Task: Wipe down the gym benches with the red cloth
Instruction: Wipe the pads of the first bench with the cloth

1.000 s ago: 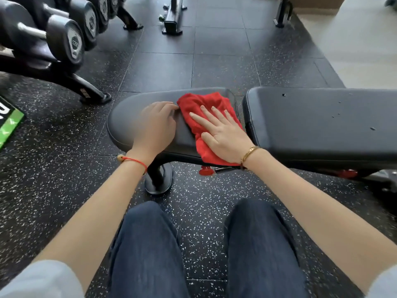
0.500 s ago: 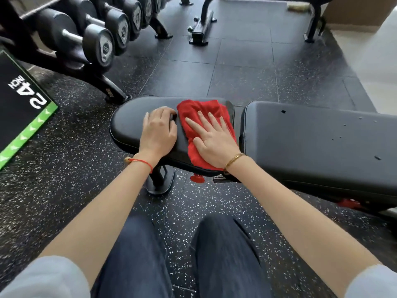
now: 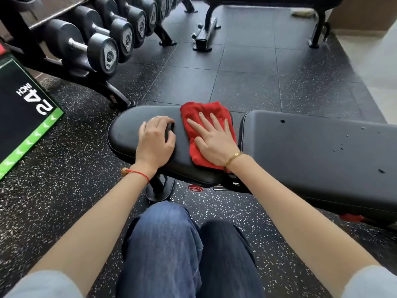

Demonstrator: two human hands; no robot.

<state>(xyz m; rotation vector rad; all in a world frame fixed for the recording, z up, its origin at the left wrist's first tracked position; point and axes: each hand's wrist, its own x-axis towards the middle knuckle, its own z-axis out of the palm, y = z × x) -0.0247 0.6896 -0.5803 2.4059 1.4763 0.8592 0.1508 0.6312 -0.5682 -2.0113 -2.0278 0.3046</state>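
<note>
A black padded gym bench lies across the view: a rounded seat pad (image 3: 126, 136) on the left and a longer back pad (image 3: 311, 151) on the right. A red cloth (image 3: 202, 112) lies on the right part of the seat pad. My right hand (image 3: 212, 140) presses flat on the cloth with straight, spread fingers. My left hand (image 3: 155, 140) rests on the seat pad just left of the cloth, its fingers curled and holding nothing. Part of the cloth is hidden under my right palm.
A dumbbell rack (image 3: 103, 46) stands at the far left. A black plyo box with a green edge (image 3: 28, 117) sits at the left. Another bench frame (image 3: 206, 33) stands beyond. My knees (image 3: 184, 244) are in front of the bench foot (image 3: 160, 190). Rubber floor lies all around.
The camera has tilted up, showing more of the rack and far floor. My right hand and the cloth have shifted slightly toward the far edge of the seat pad; my left hand stays put.
</note>
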